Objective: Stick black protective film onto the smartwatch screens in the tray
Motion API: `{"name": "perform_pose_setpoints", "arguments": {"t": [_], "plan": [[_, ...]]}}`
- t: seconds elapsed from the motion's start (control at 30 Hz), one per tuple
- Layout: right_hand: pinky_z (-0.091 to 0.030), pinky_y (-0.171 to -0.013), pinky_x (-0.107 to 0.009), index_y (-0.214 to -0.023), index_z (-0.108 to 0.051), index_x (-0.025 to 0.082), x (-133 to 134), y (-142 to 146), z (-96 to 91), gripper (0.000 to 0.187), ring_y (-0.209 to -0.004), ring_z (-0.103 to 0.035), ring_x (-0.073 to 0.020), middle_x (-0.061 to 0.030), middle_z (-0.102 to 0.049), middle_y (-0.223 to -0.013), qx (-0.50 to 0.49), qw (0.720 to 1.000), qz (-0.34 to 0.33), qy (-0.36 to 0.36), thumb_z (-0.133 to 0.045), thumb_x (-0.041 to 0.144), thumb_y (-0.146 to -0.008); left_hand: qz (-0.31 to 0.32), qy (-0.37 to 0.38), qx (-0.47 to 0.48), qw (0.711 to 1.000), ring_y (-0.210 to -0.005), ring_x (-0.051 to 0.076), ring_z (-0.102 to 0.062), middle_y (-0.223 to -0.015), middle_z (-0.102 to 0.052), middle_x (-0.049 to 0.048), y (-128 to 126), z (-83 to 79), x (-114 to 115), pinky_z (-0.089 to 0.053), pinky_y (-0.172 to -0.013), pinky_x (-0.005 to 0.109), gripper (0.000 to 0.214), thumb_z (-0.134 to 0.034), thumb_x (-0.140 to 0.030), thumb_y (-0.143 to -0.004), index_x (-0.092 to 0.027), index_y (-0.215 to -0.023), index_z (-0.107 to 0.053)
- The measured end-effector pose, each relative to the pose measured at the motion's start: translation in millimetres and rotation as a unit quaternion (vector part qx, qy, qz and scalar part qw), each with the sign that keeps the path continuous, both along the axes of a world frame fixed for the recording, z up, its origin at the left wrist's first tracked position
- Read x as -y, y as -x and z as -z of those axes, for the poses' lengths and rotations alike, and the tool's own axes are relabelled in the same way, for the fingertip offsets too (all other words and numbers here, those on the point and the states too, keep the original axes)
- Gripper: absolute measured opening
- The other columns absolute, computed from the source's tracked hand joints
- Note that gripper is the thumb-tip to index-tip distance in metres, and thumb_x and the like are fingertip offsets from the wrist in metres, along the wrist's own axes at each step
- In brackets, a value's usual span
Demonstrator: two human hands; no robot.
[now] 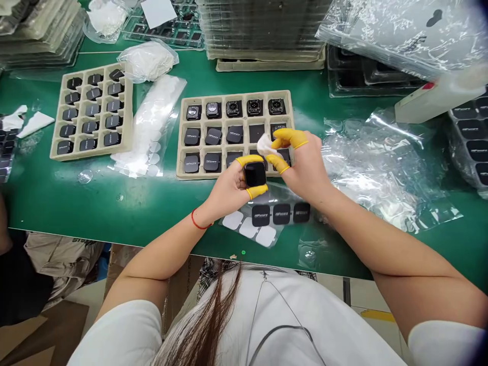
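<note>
Yellow finger cots cover fingertips on both hands. My left hand [232,184] grips a black square smartwatch body [255,174] by its edges, the dark screen facing me. Just right of it, my right hand [305,160] pinches a crumpled white cloth [266,146], held a little apart from the watch. Behind them lies a beige compartment tray [179,147] of watch bodies, some with black HiFuture covers, others with their backs up; my hands hide part of its front right. Below my hands rests a clear sheet with black HiFuture stickers [281,214] and white stickers [249,227].
Another filled tray [129,122] stands at the left beside a strip of clear film [152,117]. Stacked plastic trays [263,30] rise at the back. Crumpled clear film [381,173] and a white bottle [438,96] lie at the right. A person's arm shows at far left.
</note>
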State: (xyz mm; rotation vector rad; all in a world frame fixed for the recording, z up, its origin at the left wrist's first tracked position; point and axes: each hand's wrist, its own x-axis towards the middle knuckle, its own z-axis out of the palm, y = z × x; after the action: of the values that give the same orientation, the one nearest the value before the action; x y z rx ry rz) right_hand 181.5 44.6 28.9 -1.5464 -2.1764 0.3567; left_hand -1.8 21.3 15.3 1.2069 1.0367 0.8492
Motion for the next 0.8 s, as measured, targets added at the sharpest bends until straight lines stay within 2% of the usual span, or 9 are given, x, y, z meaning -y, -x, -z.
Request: {"name": "perform_pose_setpoints", "arguments": {"t": [0.03,0.1,0.23,0.37,0.5,0.57,0.63,0.73,0.8], "plan": [[-0.038,-0.1,-0.048,-0.128,-0.058,0.021,-1,-1,-0.9,0.037,-0.113,-0.053,-0.0303,-0.0116,-0.062,-0.119,-0.013,1.0,0.003,0.014,-0.045,0.037,-0.098,-0.02,-0.022,0.008,1.0,-0.102,0.022,-0.069,-0.114,-0.066,0.0064,0,-0.2,0,-0.056,-0.088,0.033,0.054,-0.079,-0.025,-0.075,-0.022,-0.123,-0.055],[-0.041,-0.097,-0.046,-0.124,-0.06,0.019,-1,-3,-1.0,0.034,-0.112,-0.055,-0.0298,-0.0118,-0.063,-0.118,-0.025,0.998,-0.044,0.041,-0.048,0.035,-0.096,-0.045,-0.08,0.027,0.995,-0.118,0.025,-0.065,-0.127,-0.063,0.0077,1,0.8,-2,-0.054,-0.098,0.036,0.053,-0.076,-0.027,-0.078,-0.023,-0.125,-0.052],[-0.043,-0.092,-0.044,-0.108,-0.067,0.018,6,-1,8.4,0.021,-0.095,-0.061,-0.0276,-0.009,-0.069,-0.098,-0.022,0.993,-0.115,0.028,-0.057,0.026,-0.092,-0.041,-0.133,0.074,0.987,-0.132,0.027,-0.056,-0.136,-0.059,0.0093,5,4.2,-7,-0.051,-0.105,0.039,0.062,-0.083,-0.033,-0.071,-0.023,-0.122,-0.049],[-0.044,-0.092,-0.044,-0.103,-0.069,0.02,9,1,21.8,0.014,-0.095,-0.062,-0.0249,-0.007,-0.071,-0.1,-0.075,0.989,-0.114,-0.064,-0.061,0.022,-0.092,-0.041,-0.03,0.129,0.99,-0.129,0.024,-0.059,-0.135,-0.061,0.009,8,-1.0,-10,-0.055,-0.097,0.035,0.062,-0.081,-0.033,-0.074,-0.024,-0.125,-0.046],[-0.036,-0.107,-0.052,-0.095,-0.071,0.026,12,3,23.4,0.013,-0.096,-0.062,-0.0229,-0.0043,-0.071,-0.102,-0.114,0.973,-0.141,-0.146,-0.06,0.021,-0.094,-0.035,0.116,0.159,0.98,-0.098,0.019,-0.071,-0.116,-0.069,0.0066,13,-6.4,-13,-0.057,-0.075,0.027,0.057,-0.079,-0.041,-0.075,-0.022,-0.119,-0.048],[-0.041,-0.102,-0.052,-0.089,-0.072,0.027,14,3,15.9,0.011,-0.094,-0.062,-0.0225,-0.0033,-0.07,-0.098,-0.165,0.966,-0.162,-0.117,-0.063,0.021,-0.092,-0.043,0.141,0.136,0.98,-0.086,0.017,-0.071,-0.103,-0.071,0.0051,13,-5.0,-16,-0.055,-0.067,0.024,0.054,-0.08,-0.041,-0.073,-0.02,-0.112,-0.05],[-0.048,-0.091,-0.046,-0.087,-0.073,0.027,15,1,4.4,0.009,-0.092,-0.063,-0.0218,-0.0025,-0.07,-0.094,-0.253,0.953,-0.156,-0.051,-0.067,0.021,-0.088,-0.056,0.117,0.098,0.987,-0.085,0.018,-0.071,-0.097,-0.07,0.0038,12,-1.6,-18,-0.054,-0.064,0.024,0.054,-0.083,-0.038,-0.071,-0.019,-0.11,-0.051],[-0.053,-0.082,-0.038,-0.085,-0.073,0.026,14,-3,-11.0,0.005,-0.086,-0.064,-0.0194,-0.001,-0.07,-0.088,-0.388,0.916,-0.071,0.079,-0.07,0.022,-0.084,-0.045,0.032,0.054,0.997,-0.088,0.019,-0.069,-0.098,-0.069,0.0029,6,4.2,-15,-0.056,-0.07,0.028,0.062,-0.087,-0.03,-0.065,-0.021,-0.116,-0.051],[-0.055,-0.081,-0.037,-0.084,-0.073,0.025,12,-4,-14.8,0.002,-0.083,-0.065,-0.0183,-0.0006,-0.071,-0.087,-0.432,0.886,-0.026,0.169,-0.072,0.025,-0.082,-0.013,-0.008,0.032,0.999,-0.088,0.018,-0.068,-0.102,-0.068,0.0031,3,6.9,-10,-0.057,-0.075,0.03,0.064,-0.086,-0.029,-0.067,-0.023,-0.12,-0.052]]}}
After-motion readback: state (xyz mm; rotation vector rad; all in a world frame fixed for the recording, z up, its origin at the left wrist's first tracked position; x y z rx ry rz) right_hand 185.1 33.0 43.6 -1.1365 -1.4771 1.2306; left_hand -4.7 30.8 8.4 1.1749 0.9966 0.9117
